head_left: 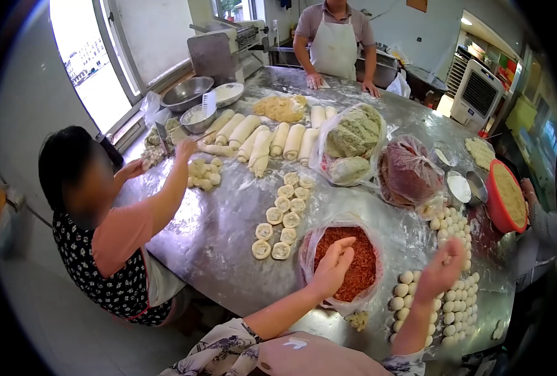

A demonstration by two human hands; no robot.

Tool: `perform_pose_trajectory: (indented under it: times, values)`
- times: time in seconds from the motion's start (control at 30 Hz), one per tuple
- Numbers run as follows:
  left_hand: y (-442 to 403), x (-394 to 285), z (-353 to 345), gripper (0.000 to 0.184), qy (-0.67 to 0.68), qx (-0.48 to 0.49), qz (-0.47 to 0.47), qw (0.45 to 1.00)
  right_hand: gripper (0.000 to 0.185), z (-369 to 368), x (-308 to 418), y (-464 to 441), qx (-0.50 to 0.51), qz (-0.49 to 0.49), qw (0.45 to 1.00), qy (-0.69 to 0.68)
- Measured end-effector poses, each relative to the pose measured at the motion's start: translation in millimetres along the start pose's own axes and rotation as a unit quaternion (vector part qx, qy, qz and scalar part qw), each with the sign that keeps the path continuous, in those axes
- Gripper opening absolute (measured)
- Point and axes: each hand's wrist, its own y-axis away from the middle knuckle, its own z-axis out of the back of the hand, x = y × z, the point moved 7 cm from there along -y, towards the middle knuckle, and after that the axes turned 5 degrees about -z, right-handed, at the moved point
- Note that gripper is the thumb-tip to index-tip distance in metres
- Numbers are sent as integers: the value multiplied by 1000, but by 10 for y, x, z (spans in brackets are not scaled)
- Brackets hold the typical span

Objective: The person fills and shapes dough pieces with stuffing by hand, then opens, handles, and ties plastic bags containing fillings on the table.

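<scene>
1. Nearest, a small scrap of dough (356,320) lay just in front of the red filling (364,266), which sat in an open plastic bag (307,255) on the metal desk (212,250).
2. The left hand (333,269) hung over the filling, fingers loosely curved, with nothing visible in its grasp and well apart from the other.
3. The right hand (443,269) was raised to the right of the filling, over the rows of dough balls (403,289); it was blurred, so whether it pinched anything small could not be told.
4. The step in hand looked like a break between handlings, neither filling nor dough being touched. A move to the filling would have called for lowering the left hand clear of the bag's rim.
5. Beyond the filling, to its left, stood two uneven rows of coiled dough pieces (282,204); behind it and rightward sat a bag of green filling (353,134) and a dark red bagged mass (411,168).
6. Farther beyond the filling lay thick dough rolls (245,131); past them, an aproned person (333,49) rested both palms on the desk.
</scene>
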Motion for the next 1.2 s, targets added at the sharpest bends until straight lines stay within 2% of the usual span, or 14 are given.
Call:
perform_pose_trajectory:
  times: [0.1, 0.13, 0.2, 0.3, 0.43, 0.53, 0.63, 0.73, 0.8, 0.9, 0.97, 1.0, 1.07, 1.2]
  values:
    - [47, 106, -232, 38, 83, 48, -26, 995, 15, -283, 872, 407, 159, 282, 945, -46]
    - [82, 127, -234, 36, 113, 27, -26, 993, 16, -305, 845, 406, 161, 248, 954, -50]
    - [89, 154, -1, 31, -15, -11, -58, 998, 19, -349, 714, 473, 168, 179, 968, -58]
    - [154, 312, 599, 27, -90, -137, -68, 984, 22, -406, 116, 506, 161, -93, 982, -33]
    - [265, 331, 1225, 28, -62, -280, -104, 952, 32, -197, 653, 329, 111, 120, 986, -19]
    - [344, -15, 1375, 30, -175, -320, -144, 920, 43, -140, 419, 53, -2, 22, 1000, -17]
    - [340, -372, 1093, 34, -289, -322, -233, 871, 49, -158, 294, 25, -43, -175, 982, -57]
    - [346, -760, 468, 41, -372, -180, -320, 853, 52, -368, 1010, 557, 83, 203, 974, -64]
    - [384, -824, 323, 44, -448, -128, -388, 795, 54, -349, 1037, 613, 104, 241, 963, -57]
    - [256, -539, 1029, 49, -410, -314, -258, 816, 52, -411, 448, 529, 96, 6, 993, -68]
    - [224, -126, 1418, 53, -377, -358, -147, 842, 49, -505, 202, 548, 80, -119, 989, -37]
    - [227, 0, 1495, 55, -355, -378, -91, 850, 42, -561, 484, 637, 118, -4, 993, -24]
    - [240, 20, 1381, 57, -404, -340, -107, 843, 44, -817, 925, 870, 337, 148, 915, -164]
    - [440, 263, 1561, 61, -474, -334, -56, 813, 46, -1151, 611, 1258, 476, 63, 877, -23]
